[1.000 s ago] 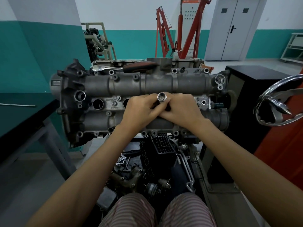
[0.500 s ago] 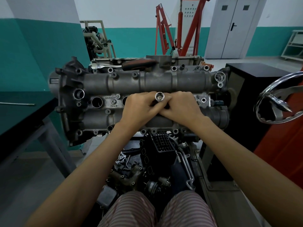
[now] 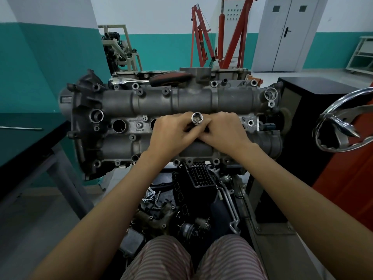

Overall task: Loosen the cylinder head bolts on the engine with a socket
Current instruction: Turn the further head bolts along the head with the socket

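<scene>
The engine cover (image 3: 141, 102) bears small stamped lettering, too blurred to read for certain.

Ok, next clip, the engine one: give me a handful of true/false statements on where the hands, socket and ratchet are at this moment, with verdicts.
1. Both hands meet at the socket over the middle of the engine. True.
2. The socket's open end faces the camera. True.
3. The ratchet is in the right hand. False: it lies on the far side of the engine, untouched.
4. The left hand rests on the black table. False: it is at the socket.
5. The grey double door is closed. True.
</scene>
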